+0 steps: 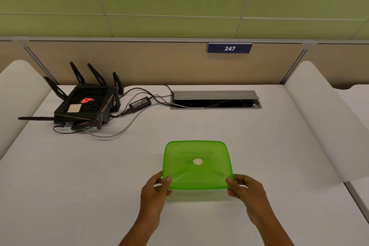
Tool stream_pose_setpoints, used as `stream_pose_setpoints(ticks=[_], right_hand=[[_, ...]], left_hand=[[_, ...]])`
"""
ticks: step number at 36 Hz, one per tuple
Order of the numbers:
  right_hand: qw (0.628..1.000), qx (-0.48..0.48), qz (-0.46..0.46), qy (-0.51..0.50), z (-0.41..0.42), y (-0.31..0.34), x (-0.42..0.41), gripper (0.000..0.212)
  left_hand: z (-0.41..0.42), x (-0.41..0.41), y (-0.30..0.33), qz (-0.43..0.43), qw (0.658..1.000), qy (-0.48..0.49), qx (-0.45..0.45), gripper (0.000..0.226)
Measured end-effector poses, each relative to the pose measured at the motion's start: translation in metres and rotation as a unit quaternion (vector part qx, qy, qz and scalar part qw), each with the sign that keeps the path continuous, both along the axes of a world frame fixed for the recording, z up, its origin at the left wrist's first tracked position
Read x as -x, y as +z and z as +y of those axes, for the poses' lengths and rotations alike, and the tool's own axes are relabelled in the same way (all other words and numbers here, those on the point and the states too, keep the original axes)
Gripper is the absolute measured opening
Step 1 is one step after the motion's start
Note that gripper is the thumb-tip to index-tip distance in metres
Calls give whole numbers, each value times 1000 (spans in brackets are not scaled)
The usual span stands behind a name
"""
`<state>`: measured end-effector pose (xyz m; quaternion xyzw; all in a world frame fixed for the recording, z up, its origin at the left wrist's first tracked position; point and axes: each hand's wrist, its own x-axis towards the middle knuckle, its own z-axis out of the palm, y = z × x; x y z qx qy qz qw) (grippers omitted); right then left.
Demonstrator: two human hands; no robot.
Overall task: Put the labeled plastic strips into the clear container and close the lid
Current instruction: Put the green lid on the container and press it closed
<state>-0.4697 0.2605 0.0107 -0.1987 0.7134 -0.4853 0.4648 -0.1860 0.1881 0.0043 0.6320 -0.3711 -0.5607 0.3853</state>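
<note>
Both hands on translucent green square plastic lid [197,164], near-centre of white table [79,185].
Left hand [154,195] and right hand [246,191] each pinch a near corner, thumbs on top; container underneath not discernible.

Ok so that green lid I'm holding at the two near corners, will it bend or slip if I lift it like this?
The green lid looks thin and translucent, so it probably weighs little and may flex in the middle. The left hand and right hand pinch only its near corners, so the far edge could droop. Its glossy surface might be slightly slippery.
</note>
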Motion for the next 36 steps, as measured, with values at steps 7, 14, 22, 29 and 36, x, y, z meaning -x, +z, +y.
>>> stream_pose_setpoints(ticks=[7,14,22,29,36], right_hand=[[999,-11,-37,-16,-7,-6,3,25],[999,-16,-39,-22,-9,-7,2,24],[999,-15,-18,-33,-9,-5,-5,20],[999,-2,-16,-38,-5,-2,-8,22],[999,8,-27,-37,-6,-2,-6,21]], left_hand=[[1,2,-4,13,1000,17,20,30],[4,6,-3,-1,999,26,48,27],[8,8,-6,-27,998,13,59,26],[8,9,-6,-35,997,12,63,30],[6,13,-8,-48,996,19,68,29]])
